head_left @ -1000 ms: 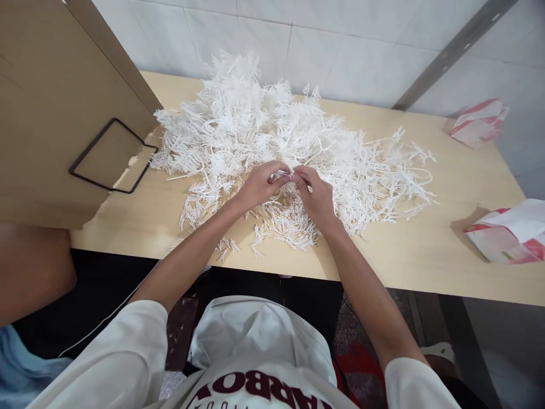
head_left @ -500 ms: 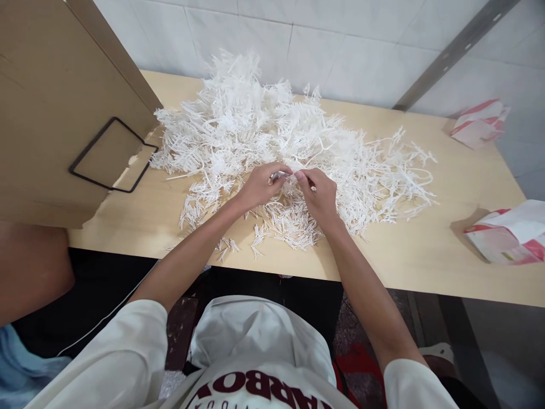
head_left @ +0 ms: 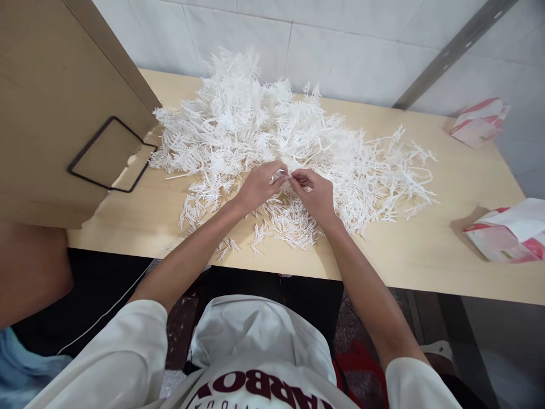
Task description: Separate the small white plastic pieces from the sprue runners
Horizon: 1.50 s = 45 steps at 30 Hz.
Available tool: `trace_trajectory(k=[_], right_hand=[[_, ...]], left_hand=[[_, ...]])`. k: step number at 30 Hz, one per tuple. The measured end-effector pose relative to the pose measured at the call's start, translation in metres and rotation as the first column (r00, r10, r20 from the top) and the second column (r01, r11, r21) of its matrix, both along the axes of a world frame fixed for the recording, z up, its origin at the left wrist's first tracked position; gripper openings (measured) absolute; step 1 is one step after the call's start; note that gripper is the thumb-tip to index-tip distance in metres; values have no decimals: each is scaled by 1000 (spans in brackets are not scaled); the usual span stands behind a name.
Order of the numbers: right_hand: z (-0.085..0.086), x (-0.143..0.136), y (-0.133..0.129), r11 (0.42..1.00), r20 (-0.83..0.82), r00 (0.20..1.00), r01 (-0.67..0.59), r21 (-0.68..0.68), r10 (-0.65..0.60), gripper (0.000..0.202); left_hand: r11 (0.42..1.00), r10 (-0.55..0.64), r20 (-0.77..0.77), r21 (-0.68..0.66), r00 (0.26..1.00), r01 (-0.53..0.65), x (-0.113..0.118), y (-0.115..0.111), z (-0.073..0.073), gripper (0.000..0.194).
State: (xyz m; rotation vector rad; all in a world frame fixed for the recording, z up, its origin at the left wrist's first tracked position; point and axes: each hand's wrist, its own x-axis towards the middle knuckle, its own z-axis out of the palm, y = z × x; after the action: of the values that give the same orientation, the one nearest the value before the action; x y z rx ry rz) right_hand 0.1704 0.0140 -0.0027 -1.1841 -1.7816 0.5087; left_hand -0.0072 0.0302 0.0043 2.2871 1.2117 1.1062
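A big heap of white, thin, branched plastic-looking pieces (head_left: 255, 125) spreads over the table. At its front edge my left hand (head_left: 263, 184) is closed in a pinch, thumb against fingertips, with a small white branched piece partly showing. My right hand (head_left: 314, 193) pinches too, its fingertips meeting those of the left at the same spot. What exactly lies between the right fingertips is too small to make out. Below the hands lies a looser pile of short white bits (head_left: 292, 227), and a few stray ones (head_left: 227, 247) are near the table edge.
A cardboard box (head_left: 55, 113) stands at the left, with a black wire frame (head_left: 113, 153) by it. Two red-and-white paper packets (head_left: 504, 233) sit at the right of the wooden table (head_left: 409, 255). A tiled wall (head_left: 361, 62) runs behind. Another person's arm (head_left: 34, 272) shows at far left.
My right hand has shifted slightly left and its fingers have curled anew at the pinch. The left hand has moved a little to the left. The heap looks the same.
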Motion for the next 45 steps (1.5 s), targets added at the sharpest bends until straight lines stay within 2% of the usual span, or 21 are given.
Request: trace_trajectory(k=[5,8,14,18,27,34,38,45], right_hand=[[0,-1,-3,995,73,997,28,100,-35,7],[0,-1,-3,997,75,997,14,75,-19,8],[2,1,0,1000,55,998,-26,-16,27,18],[-1,3,2,998,129,990,-65,16,63,13],[-3,-1,-3,991,180,983,16,134,-40,9],[-1,-5,-5,994,56,997,55,93,-61,6],[-1,-4,-3,1000,14,1000,5,-21,-4,21],[-3,5,3,995,187,978,-86,-60,96,40]], left_hand=[[997,-43,-158,54,987,52,1,-1,-3,15],[992,-40,-234,110,972,67,1,-2,-6,18],[985,11,-262,167,965,34,-1,-3,-6,17],[987,32,-299,162,954,18,0,-5,-5,14],[969,94,-310,247,946,-16,9,-8,-8,11],[979,108,-253,194,961,-59,10,-10,-7,10],[969,106,-212,240,971,-53,7,-8,-8,12],[945,137,-305,327,942,-31,6,-10,-9,16]])
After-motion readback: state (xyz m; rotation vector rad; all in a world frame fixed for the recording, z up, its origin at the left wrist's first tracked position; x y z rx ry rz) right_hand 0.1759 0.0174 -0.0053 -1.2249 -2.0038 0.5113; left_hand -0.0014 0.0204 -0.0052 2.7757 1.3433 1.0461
